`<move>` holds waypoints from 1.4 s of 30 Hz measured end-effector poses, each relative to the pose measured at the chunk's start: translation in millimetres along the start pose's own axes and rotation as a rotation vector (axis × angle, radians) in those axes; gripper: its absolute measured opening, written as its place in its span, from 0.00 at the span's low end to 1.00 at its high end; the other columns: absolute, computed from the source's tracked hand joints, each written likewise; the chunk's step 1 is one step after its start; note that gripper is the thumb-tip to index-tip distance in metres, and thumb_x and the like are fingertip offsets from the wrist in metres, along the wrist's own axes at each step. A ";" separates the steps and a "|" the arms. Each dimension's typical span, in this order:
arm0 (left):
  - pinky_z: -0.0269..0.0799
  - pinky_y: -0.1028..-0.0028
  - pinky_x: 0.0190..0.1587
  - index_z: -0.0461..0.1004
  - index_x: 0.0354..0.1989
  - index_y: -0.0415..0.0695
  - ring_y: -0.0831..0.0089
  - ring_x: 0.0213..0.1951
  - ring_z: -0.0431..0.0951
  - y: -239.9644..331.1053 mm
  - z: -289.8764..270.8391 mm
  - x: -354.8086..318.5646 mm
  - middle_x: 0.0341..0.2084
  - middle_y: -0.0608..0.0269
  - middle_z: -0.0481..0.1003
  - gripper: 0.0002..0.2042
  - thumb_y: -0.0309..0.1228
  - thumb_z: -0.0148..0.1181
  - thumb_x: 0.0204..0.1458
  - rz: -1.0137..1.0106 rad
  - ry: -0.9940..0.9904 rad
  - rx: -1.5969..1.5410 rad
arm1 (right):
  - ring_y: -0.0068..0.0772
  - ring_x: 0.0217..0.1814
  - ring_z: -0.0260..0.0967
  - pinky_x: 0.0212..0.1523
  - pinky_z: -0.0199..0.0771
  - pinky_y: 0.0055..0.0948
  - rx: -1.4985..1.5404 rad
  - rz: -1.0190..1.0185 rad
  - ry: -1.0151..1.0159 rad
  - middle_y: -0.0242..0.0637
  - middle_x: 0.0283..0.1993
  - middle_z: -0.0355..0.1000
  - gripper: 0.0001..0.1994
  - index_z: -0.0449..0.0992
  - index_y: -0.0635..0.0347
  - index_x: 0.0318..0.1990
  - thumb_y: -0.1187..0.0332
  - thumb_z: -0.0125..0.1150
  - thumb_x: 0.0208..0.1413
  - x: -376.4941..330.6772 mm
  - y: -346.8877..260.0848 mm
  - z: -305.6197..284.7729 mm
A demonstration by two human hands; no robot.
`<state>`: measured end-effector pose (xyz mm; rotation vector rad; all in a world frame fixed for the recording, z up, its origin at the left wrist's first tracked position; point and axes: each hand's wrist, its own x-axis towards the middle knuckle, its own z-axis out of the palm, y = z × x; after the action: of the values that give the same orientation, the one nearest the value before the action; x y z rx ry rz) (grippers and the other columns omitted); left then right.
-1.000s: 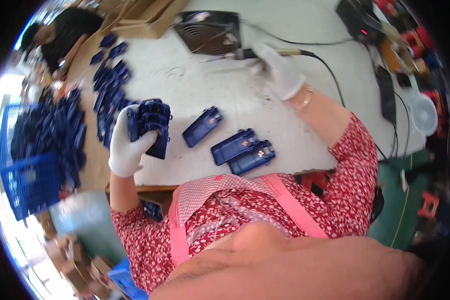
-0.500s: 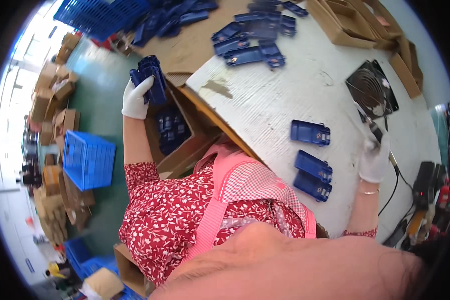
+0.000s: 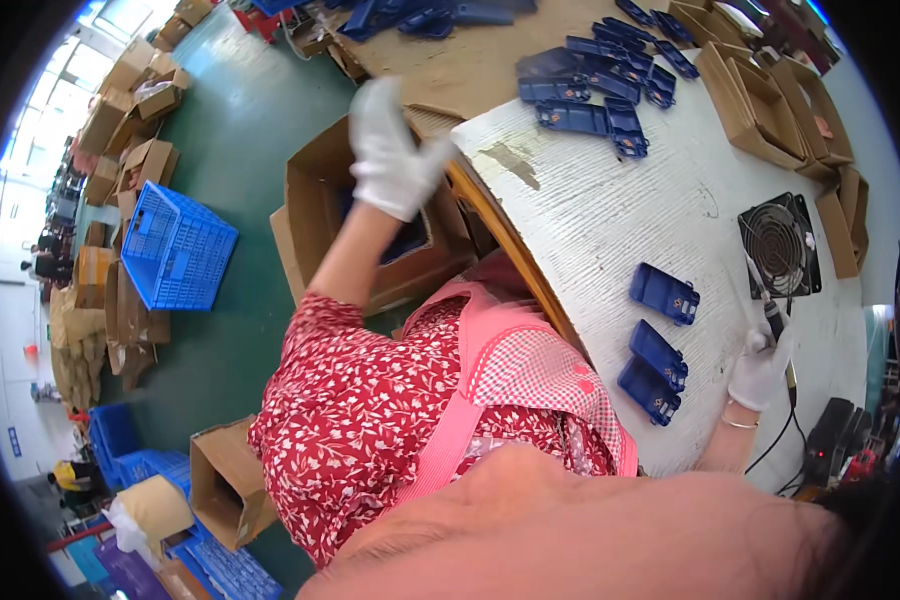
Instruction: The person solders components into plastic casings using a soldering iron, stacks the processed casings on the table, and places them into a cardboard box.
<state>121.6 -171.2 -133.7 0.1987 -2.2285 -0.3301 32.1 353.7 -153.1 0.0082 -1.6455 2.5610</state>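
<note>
Person wears white knit gloves on left hand [image 3: 390, 150] and right hand [image 3: 760, 365], red white-flowered short-sleeved blouse, pink checked apron, thin wrist bangle.

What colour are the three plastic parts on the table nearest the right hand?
Dark blue, clearest in the head view: the three plastic parts lie on the white table beside the right hand.

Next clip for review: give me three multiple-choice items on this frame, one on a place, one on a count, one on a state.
1. Where is the left hand?
A. above the open cardboard box beside the table
B. on the fan
C. in the blue crate

2. How many blue plastic parts lie near the right hand?
A. one
B. three
C. six

3. What is the left hand holding?
A. a stack of parts
B. a cable
C. nothing visible

Answers: 1 A, the glove hangs over the box beyond the table edge. 2 B, three lie separately by that hand. 3 C, the glove shows no part in it.
</note>
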 end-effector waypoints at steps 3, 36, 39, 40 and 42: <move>0.50 0.55 0.61 0.60 0.55 0.38 0.48 0.59 0.55 95.0 17.6 -9.9 0.54 0.41 0.59 0.43 0.50 0.68 0.31 0.194 -0.359 -0.391 | 0.18 0.31 0.54 0.30 0.56 0.14 -0.623 -0.263 -0.052 0.29 0.35 0.64 0.19 0.67 0.67 0.52 0.59 0.46 0.62 0.5 5.0 -0.5; 0.40 0.29 0.49 0.72 0.46 0.66 0.43 0.56 0.54 249.6 57.4 -53.1 0.47 0.57 0.67 0.26 0.56 0.57 0.35 0.771 -0.724 -0.697 | 0.25 0.34 0.60 0.34 0.60 0.20 -0.609 -0.236 -0.099 0.36 0.47 0.68 0.21 0.65 0.62 0.54 0.57 0.46 0.59 10.7 0.6 -16.9; 0.48 0.36 0.46 0.73 0.42 0.61 0.47 0.51 0.59 242.1 46.0 -45.7 0.44 0.56 0.68 0.24 0.55 0.58 0.35 0.717 -0.766 -0.591 | 0.30 0.41 0.64 0.46 0.65 0.28 -0.538 -0.122 -0.066 0.40 0.48 0.67 0.21 0.61 0.66 0.57 0.63 0.47 0.60 13.6 7.2 -28.3; 0.51 0.39 0.45 0.73 0.41 0.59 0.49 0.50 0.60 237.9 41.4 -44.2 0.43 0.56 0.68 0.24 0.54 0.58 0.35 0.702 -0.749 -0.565 | 0.30 0.41 0.64 0.47 0.65 0.30 0.055 0.223 0.018 0.40 0.48 0.67 0.21 0.60 0.67 0.57 0.66 0.47 0.59 15.4 7.1 -28.2; 0.56 0.44 0.43 0.72 0.42 0.57 0.52 0.49 0.62 228.0 33.5 -41.5 0.42 0.56 0.69 0.23 0.52 0.59 0.35 0.695 -0.777 -0.498 | 0.31 0.41 0.64 0.46 0.65 0.30 -0.427 -0.178 -0.131 0.40 0.48 0.68 0.21 0.61 0.66 0.57 0.65 0.48 0.59 17.5 11.3 -21.2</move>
<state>114.7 62.2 -115.5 -1.1136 -2.6690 -0.6229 14.7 369.6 -171.2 0.2806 -2.1006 2.0773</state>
